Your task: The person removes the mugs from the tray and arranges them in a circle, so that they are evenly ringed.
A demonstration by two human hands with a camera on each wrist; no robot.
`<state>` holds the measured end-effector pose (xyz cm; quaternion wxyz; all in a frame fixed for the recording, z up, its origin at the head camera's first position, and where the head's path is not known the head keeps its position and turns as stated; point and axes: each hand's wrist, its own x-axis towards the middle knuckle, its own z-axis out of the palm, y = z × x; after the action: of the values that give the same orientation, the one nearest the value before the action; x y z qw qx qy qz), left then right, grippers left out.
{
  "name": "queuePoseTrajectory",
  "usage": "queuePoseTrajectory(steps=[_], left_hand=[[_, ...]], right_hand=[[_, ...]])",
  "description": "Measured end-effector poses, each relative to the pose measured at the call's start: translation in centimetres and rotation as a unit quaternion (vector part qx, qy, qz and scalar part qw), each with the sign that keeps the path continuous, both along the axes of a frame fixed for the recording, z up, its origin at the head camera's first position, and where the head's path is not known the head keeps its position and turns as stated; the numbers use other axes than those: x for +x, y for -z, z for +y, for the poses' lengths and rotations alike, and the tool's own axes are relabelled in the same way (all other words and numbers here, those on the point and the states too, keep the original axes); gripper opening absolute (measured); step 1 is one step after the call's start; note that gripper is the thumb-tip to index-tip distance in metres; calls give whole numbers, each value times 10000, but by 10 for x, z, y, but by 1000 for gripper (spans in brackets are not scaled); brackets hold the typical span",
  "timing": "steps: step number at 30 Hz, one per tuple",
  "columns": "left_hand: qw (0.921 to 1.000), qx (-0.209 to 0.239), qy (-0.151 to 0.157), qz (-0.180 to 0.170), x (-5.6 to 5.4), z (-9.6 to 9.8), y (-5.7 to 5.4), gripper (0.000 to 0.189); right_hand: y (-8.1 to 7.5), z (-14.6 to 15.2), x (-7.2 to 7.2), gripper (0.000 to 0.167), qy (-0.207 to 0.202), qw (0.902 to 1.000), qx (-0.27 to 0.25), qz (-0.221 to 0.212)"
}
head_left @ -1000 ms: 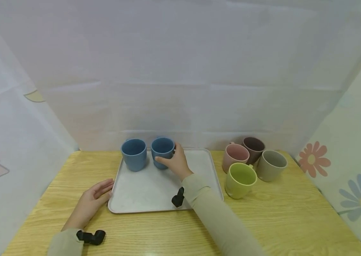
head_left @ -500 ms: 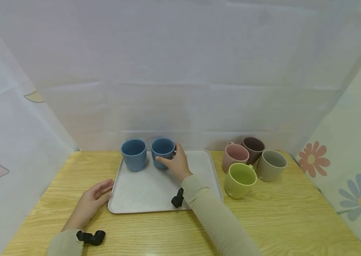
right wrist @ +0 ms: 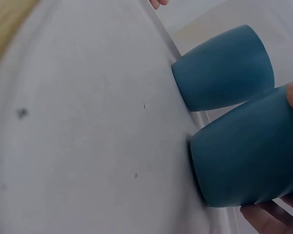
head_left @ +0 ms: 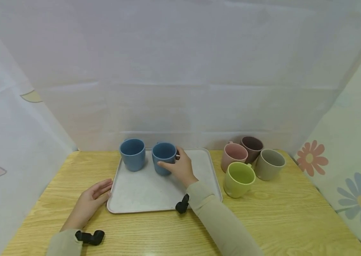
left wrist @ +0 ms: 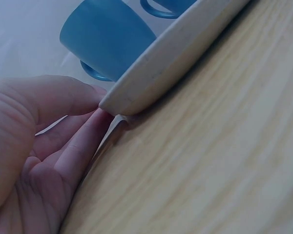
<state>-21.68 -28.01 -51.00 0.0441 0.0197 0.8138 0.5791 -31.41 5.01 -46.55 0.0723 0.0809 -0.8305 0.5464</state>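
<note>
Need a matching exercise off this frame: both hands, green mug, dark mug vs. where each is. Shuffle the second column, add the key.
Column 1
1. left hand
2. right hand
3. green mug
4. dark mug

Column 2
A. fingers around the right-hand blue mug
B. behind the pink mug and the gray mug
C. at the left edge of the tray
D. on the table, in front of the pink mug

Pairs: 1-C, 2-A, 3-D, 4-B
</note>
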Motion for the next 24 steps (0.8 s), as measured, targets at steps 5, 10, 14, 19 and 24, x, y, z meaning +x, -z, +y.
queuePoseTrajectory(steps=[5,10,14,19,24], left_hand=[[9999,-120,-17,-11,0,1,2,69],[9998,-190,-42,-11,-1,2,2,69],[9998,-204,-10,-13,-1,2,2,70],[9998,-178,29,106,-1,1,2,69],[9999,-88,57,126,0,1,-1,69]], right_hand=[[-1,10,13,89,-66,10000,26,11],[-7,23,31,87,-45,9999,-76,95],[-13,37,47,85,-4,9994,-145,310],[-23,57,67,81,-129,9972,-308,671],[-40,77,87,76,-275,9951,-526,795]])
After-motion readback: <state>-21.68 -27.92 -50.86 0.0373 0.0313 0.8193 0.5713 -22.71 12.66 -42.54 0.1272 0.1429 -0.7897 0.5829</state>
